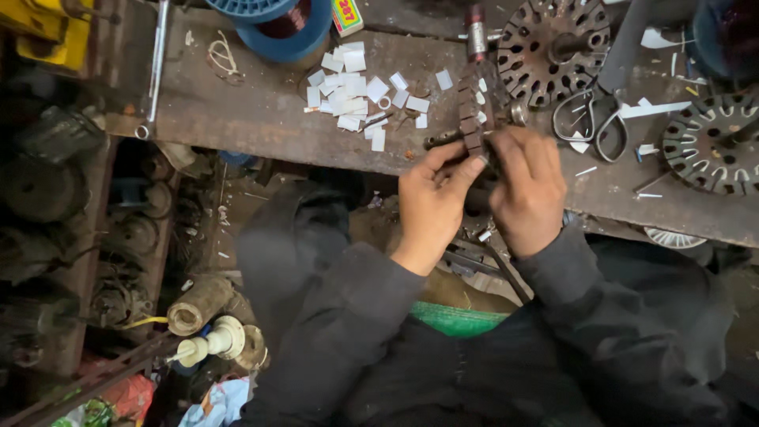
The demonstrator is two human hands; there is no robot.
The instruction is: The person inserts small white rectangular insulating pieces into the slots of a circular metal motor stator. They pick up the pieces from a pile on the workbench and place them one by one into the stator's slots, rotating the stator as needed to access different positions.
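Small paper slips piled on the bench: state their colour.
White; the small paper slips show best in the head view.

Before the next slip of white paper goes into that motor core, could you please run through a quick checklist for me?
1. Both hands on the motor core: ok, left hand and right hand grip its near end.
2. Core supported: ok, it lies on the workbench.
3. Paper slips in stock: ok, a pile lies left of the core.
4. Scissors clear of fingers: ok, lying to the right.
5. Slip now in fingers: cannot tell.
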